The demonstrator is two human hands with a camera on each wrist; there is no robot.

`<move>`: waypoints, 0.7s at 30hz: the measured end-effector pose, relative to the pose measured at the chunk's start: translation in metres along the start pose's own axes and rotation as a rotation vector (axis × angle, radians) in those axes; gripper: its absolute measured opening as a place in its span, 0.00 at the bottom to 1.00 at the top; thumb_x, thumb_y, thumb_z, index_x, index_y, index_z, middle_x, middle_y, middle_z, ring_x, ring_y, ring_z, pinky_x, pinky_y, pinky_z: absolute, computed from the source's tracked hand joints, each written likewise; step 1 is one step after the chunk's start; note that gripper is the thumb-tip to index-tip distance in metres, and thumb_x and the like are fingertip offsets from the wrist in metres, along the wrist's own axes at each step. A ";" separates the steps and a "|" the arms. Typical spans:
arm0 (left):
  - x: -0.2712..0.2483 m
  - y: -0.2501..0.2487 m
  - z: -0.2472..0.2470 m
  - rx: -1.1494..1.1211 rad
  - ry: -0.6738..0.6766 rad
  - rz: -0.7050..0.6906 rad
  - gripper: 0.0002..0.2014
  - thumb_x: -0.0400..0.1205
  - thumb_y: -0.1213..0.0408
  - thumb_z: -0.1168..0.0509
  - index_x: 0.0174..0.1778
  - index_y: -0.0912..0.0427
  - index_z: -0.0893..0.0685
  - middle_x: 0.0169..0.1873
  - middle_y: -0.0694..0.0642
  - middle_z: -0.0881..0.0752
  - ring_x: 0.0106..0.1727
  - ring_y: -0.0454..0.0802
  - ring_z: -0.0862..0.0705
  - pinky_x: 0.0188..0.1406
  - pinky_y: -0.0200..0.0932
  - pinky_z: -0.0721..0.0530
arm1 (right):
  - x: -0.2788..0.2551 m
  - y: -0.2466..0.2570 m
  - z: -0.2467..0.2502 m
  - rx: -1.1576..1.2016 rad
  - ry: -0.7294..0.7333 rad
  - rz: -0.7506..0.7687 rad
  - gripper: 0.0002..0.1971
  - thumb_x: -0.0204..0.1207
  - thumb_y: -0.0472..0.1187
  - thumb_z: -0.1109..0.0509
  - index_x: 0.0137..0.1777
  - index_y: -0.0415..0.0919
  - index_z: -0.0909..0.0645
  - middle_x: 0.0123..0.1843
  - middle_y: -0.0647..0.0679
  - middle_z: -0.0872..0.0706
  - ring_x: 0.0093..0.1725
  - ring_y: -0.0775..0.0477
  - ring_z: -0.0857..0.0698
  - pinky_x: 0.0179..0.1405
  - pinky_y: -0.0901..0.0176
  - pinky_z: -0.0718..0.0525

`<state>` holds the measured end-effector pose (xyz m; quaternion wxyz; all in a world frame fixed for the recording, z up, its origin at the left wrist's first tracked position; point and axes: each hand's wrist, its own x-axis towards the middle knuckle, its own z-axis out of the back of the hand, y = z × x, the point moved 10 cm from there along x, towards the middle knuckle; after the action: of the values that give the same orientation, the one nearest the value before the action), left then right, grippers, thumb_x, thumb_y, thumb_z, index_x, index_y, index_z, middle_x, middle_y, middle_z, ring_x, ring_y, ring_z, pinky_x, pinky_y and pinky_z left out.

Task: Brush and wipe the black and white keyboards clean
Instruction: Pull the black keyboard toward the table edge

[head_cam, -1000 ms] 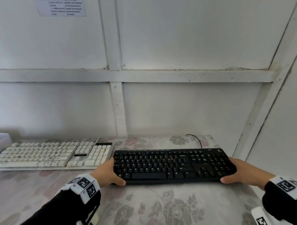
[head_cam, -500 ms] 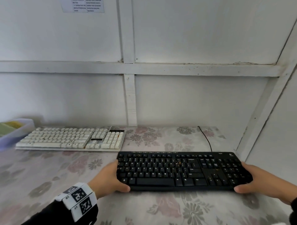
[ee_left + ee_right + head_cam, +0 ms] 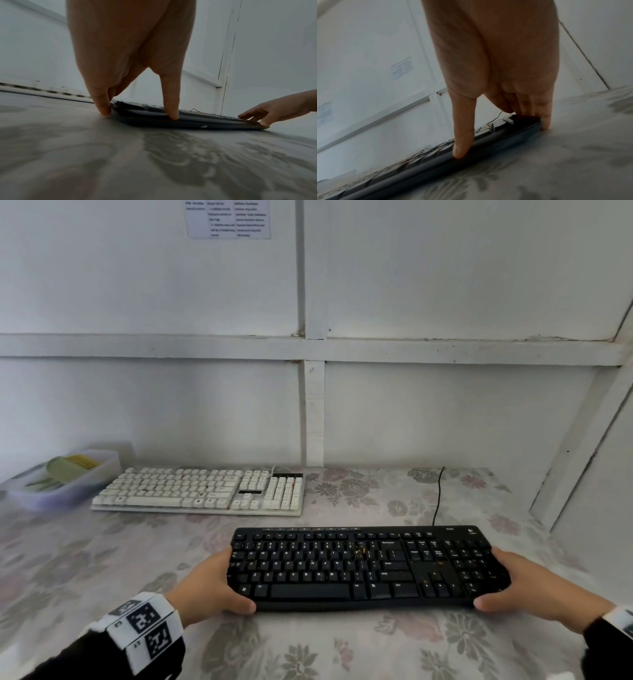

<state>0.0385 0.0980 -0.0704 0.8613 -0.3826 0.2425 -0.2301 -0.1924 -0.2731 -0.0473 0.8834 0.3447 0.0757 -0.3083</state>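
The black keyboard (image 3: 370, 568) lies flat on the flowered tablecloth, near the front of the table. My left hand (image 3: 219, 583) grips its left end, thumb on the front edge and fingers round the side. My right hand (image 3: 510, 587) grips the right end the same way. In the left wrist view the thumb and a finger of my left hand (image 3: 139, 115) press against the keyboard (image 3: 197, 121). The right wrist view shows my right hand (image 3: 501, 142) clamped on the keyboard's (image 3: 436, 166) corner. The white keyboard (image 3: 198, 491) lies further back on the left, untouched.
A pale plastic tray (image 3: 51, 494) with a green and yellow brush (image 3: 73, 467) stands at the back left, beside the white keyboard. The black keyboard's cable (image 3: 438, 498) runs back toward the white wall. A side wall closes off the table on the right.
Both hands have pulled the black keyboard toward me, away from the white keyboard's side. The tray at the left has come into view.
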 end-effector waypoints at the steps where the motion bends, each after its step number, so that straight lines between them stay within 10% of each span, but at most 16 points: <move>1: -0.001 0.005 0.007 0.002 0.007 0.006 0.40 0.53 0.65 0.19 0.62 0.45 0.25 0.53 0.45 0.14 0.55 0.41 0.16 0.55 0.38 0.19 | 0.000 0.007 -0.005 0.004 -0.008 -0.009 0.53 0.49 0.56 0.14 0.75 0.45 0.34 0.63 0.53 0.22 0.60 0.53 0.22 0.51 0.65 0.26; 9: 0.003 0.042 0.060 0.069 0.057 0.021 0.45 0.52 0.60 0.20 0.68 0.46 0.28 0.54 0.45 0.14 0.55 0.42 0.16 0.58 0.40 0.19 | 0.006 0.066 -0.039 -0.002 -0.079 0.015 0.33 0.63 0.42 0.17 0.65 0.49 0.31 0.49 0.64 0.23 0.47 0.67 0.23 0.37 0.79 0.30; 14: 0.004 0.065 0.090 0.118 0.048 0.046 0.47 0.47 0.51 0.21 0.65 0.44 0.28 0.55 0.43 0.15 0.56 0.42 0.16 0.60 0.45 0.18 | 0.004 0.093 -0.061 -0.026 -0.082 0.006 0.33 0.64 0.41 0.18 0.66 0.50 0.31 0.56 0.58 0.20 0.51 0.61 0.21 0.39 0.79 0.31; 21: 0.004 0.080 0.106 0.116 0.039 0.051 0.37 0.64 0.67 0.20 0.65 0.44 0.30 0.54 0.44 0.17 0.55 0.41 0.19 0.48 0.35 0.23 | -0.009 0.114 -0.078 -0.068 -0.065 -0.067 0.37 0.67 0.41 0.20 0.74 0.45 0.34 0.66 0.52 0.22 0.58 0.54 0.23 0.44 0.72 0.29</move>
<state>0.1216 0.2016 -0.0708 0.8828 -0.3209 0.2551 -0.2291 -0.1257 -0.1527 -0.0384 0.8858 0.3018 0.0688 -0.3459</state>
